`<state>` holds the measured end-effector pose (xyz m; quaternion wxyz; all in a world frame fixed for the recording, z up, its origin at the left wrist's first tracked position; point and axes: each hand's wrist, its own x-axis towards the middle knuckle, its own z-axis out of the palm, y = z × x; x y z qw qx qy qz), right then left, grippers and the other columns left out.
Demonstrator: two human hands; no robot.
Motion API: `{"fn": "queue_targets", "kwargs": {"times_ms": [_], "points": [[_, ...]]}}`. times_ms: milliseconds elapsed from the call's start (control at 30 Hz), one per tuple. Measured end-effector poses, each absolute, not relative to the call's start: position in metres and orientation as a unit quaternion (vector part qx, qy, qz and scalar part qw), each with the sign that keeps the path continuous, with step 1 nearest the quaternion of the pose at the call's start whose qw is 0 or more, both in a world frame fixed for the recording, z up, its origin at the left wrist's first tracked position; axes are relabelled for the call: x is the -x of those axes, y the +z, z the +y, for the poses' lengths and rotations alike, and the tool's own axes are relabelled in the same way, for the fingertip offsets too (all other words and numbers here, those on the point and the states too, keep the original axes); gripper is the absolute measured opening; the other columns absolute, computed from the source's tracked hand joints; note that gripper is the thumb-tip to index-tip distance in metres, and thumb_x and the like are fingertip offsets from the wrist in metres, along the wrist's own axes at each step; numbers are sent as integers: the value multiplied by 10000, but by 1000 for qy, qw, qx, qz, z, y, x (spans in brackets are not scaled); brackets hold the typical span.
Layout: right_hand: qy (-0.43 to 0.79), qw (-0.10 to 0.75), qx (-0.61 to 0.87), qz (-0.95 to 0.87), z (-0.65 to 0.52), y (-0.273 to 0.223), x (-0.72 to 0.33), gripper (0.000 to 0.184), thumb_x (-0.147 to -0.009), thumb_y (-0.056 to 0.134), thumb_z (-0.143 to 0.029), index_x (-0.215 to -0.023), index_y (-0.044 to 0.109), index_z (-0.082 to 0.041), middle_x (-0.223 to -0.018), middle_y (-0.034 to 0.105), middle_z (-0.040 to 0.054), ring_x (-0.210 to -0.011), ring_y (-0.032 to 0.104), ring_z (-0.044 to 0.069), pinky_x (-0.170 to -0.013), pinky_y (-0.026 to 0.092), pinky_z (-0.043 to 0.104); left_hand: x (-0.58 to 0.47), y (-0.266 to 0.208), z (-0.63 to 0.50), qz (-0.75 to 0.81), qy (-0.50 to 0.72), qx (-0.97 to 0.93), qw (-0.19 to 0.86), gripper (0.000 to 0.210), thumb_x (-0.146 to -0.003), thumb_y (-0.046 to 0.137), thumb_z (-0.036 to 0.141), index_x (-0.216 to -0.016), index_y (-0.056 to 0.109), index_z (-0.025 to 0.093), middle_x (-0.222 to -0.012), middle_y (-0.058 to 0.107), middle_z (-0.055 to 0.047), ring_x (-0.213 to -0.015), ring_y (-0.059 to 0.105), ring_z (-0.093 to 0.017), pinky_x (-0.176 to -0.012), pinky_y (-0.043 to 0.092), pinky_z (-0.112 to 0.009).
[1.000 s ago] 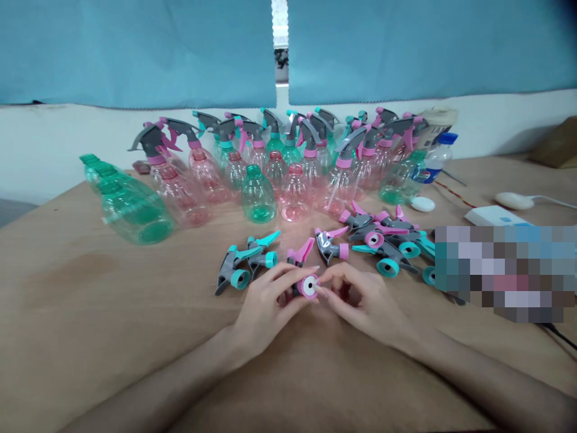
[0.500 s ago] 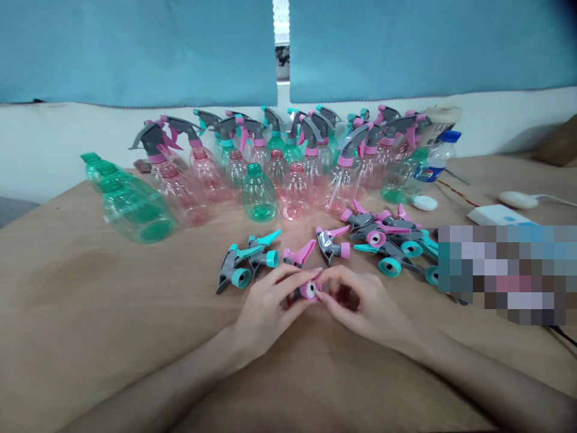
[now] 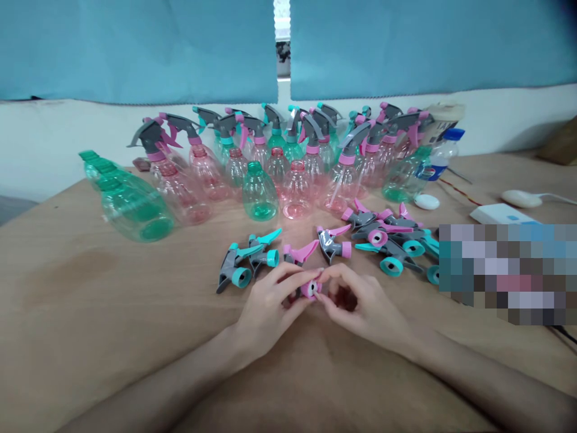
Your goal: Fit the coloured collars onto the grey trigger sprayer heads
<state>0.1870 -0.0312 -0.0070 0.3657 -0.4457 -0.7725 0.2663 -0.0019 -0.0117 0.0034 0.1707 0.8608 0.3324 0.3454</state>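
Low over the table, my left hand (image 3: 268, 307) is closed around a grey trigger spray head, its pink collar (image 3: 307, 291) turned up so that the white insert shows inside. My right hand (image 3: 372, 307) pinches this collar's right rim between thumb and fingers; whether the fingertips hold something small is hidden. Just beyond the fingers lies a pink trigger (image 3: 303, 250), partly covered by my left hand. Two teal-and-grey spray heads (image 3: 241, 276) rest left of it. A pink-collared spray head (image 3: 331, 245) lies on the right, near a pile of mixed spray heads (image 3: 391, 266).
Behind stand several open bottles, among them a green bottle (image 3: 260, 195) and a pink bottle (image 3: 297, 192). Rows of bottles with sprayers fitted (image 3: 346, 180) reach the wall. Green bottles (image 3: 135, 204) lean at left. A white box (image 3: 498, 214), cables and a blurred patch are at right.
Both hands stay around the same spray head, with the right fingertips shifting very slightly at the collar. The view has tilted a little; the bottles and loose spray heads lie as before.
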Motion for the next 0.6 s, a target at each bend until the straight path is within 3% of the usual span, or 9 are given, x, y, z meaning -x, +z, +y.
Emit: {"fn": "queue_targets", "kwargs": {"times_ms": [600], "points": [[209, 392, 460, -769, -33, -7, -179, 99, -811, 547, -182, -906, 526, -200, -525, 404, -98, -438, 415, 73, -470, 319, 199, 1, 1, -8, 337, 342, -862, 164, 257, -851, 564, 88, -1082, 608, 192, -996, 610, -37, -801, 614, -131, -680, 551, -247]]}}
